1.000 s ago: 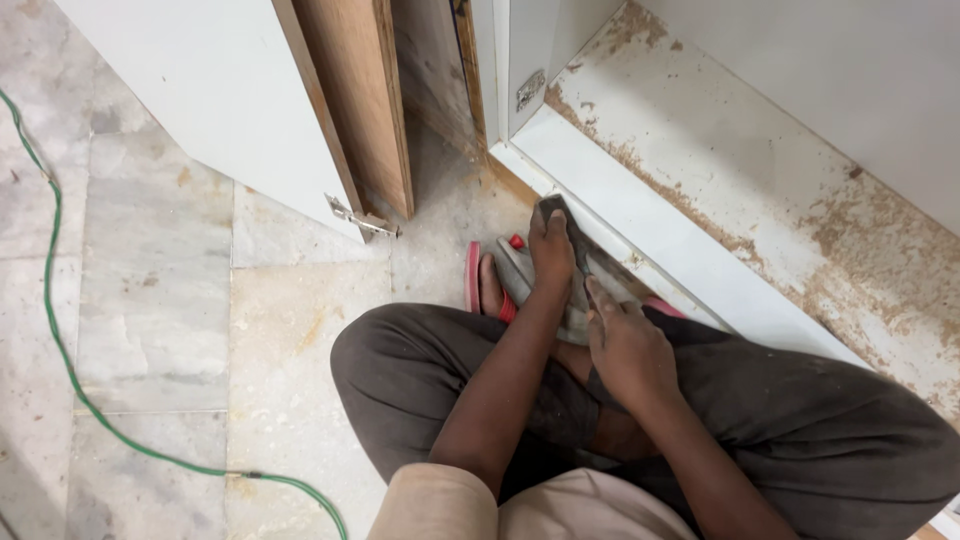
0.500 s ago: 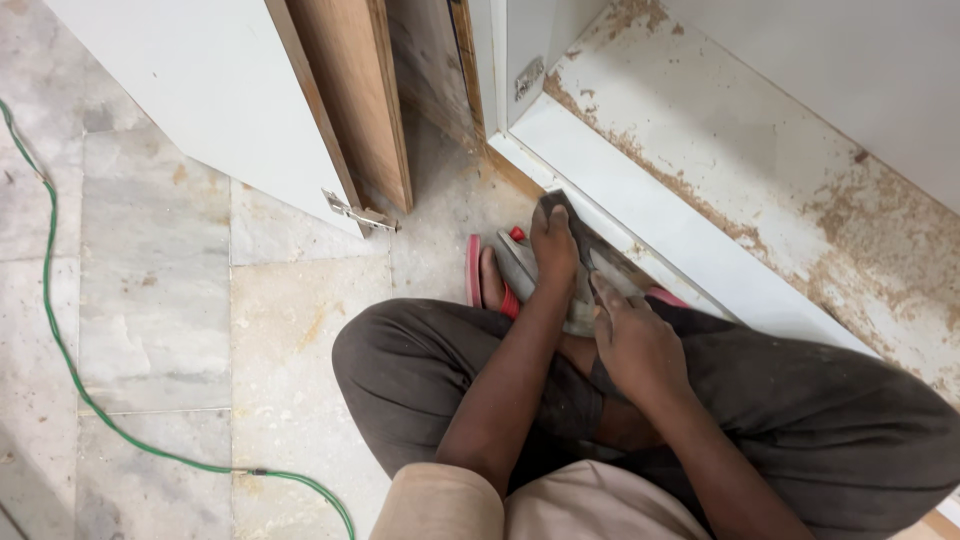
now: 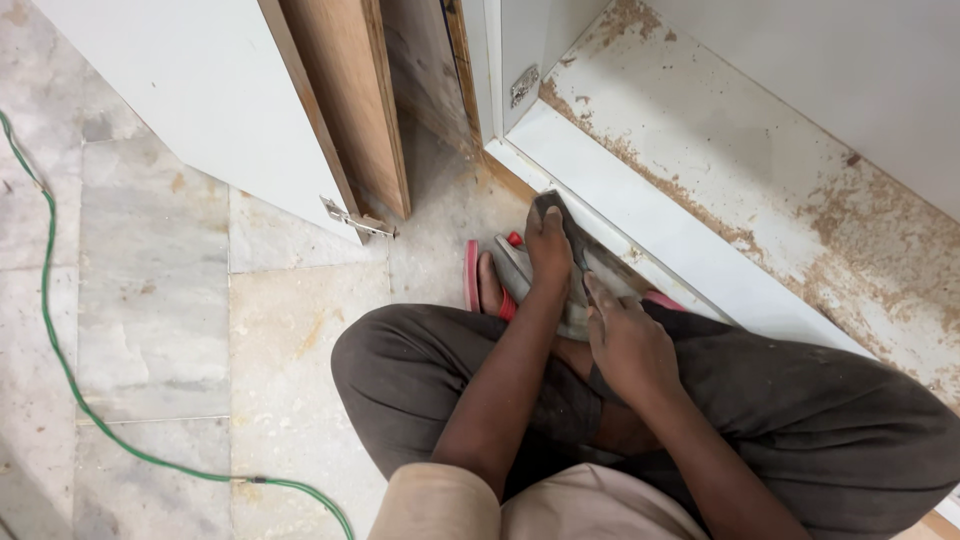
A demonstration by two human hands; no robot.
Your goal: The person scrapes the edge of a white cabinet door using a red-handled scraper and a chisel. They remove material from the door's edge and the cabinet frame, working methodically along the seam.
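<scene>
Both hands (image 3: 590,300) press grey sandpaper (image 3: 575,255).

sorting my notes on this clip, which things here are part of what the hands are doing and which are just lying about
In hand:
- left hand pressing on the grey tool
- right hand holding the tool's near end
- white cabinet base edge the tool lies against

Lying about:
- green cable on the floor
- open cabinet door
- red sandal

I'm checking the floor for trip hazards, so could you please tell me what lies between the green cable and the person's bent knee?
In the head view, only bare, dusty marble floor tiles lie between the green cable and the knee; nothing rests there.
</scene>
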